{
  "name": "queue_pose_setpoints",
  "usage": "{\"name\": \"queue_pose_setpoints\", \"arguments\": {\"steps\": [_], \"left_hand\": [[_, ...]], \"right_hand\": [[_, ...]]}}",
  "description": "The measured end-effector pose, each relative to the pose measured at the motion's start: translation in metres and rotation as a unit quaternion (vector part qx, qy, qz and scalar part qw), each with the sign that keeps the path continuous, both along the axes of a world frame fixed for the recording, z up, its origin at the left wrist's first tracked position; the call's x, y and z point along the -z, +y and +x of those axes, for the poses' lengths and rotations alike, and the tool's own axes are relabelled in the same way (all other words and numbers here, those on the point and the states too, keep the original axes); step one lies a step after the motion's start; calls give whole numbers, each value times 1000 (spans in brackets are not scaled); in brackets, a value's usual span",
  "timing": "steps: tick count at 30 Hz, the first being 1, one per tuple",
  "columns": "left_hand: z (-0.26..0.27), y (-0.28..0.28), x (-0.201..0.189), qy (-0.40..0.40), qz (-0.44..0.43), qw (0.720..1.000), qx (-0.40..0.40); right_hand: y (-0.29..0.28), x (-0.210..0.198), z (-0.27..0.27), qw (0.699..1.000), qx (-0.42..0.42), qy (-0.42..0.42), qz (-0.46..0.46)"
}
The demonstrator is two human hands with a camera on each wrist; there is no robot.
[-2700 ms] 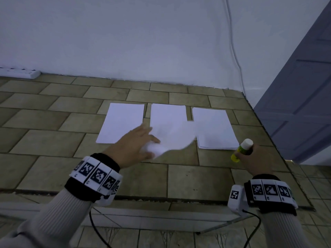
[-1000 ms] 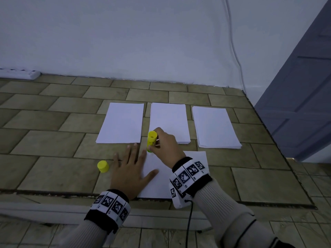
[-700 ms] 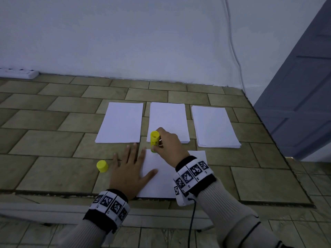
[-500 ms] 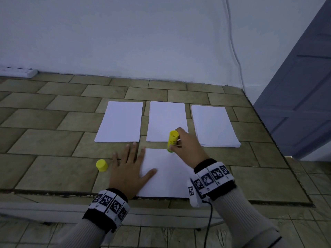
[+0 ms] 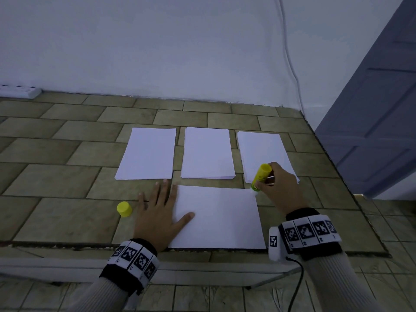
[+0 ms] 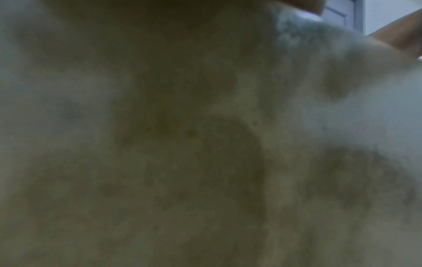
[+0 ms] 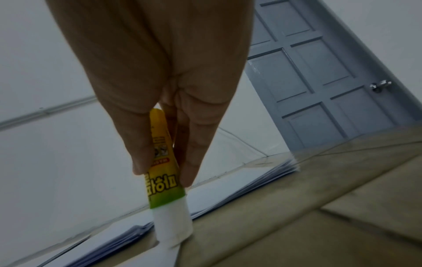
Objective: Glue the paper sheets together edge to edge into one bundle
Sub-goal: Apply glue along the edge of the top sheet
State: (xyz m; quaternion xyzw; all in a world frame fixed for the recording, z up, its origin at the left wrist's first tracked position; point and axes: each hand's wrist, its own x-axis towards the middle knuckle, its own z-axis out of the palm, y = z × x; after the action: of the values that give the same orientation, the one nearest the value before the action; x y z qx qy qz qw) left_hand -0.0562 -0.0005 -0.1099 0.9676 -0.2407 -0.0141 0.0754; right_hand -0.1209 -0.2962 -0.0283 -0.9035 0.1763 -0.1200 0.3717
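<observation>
Tan floor tiles [image 5: 56,181] below a white wall carry three paper stacks [image 5: 208,154] in a far row; a single sheet [image 5: 220,217] lies nearer. Gluing its far edge appears to be the step in hand: the right hand [image 5: 281,188] grips a glue stick [image 5: 261,176], tip at the sheet's far right corner, while the left hand [image 5: 157,212] lies flat, fingers spread, on its left edge. Next, probably, another sheet laid squarely on that edge. A yellow cap [image 5: 124,208] sits just left

A tiled floor [image 5: 67,221] meets a white wall [image 5: 157,46] at the far side. A power strip [image 5: 20,92] lies far left; a cable [image 5: 290,64] runs down the wall near a grey-blue door [image 5: 378,122] on the right.
</observation>
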Motion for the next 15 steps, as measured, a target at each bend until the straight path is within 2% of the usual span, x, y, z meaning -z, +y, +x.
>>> {"name": "queue_pose_setpoints", "arguments": {"steps": [4,8,11,15], "left_hand": [[0,1,0,11,-30,999,-13],[-1,1,-3,4,-34,999,-3],[-2,1,-6,5,-25,1000,3],[-2,4,-6,11,-5,1000,18]], "right_hand": [[17,-4,-1,999,-5,-41,21],[57,-7,1,990,-102,-83,53],[86,-6,7,978,-177,-63,87],[116,3,17,969,-237,-34,59]]}}
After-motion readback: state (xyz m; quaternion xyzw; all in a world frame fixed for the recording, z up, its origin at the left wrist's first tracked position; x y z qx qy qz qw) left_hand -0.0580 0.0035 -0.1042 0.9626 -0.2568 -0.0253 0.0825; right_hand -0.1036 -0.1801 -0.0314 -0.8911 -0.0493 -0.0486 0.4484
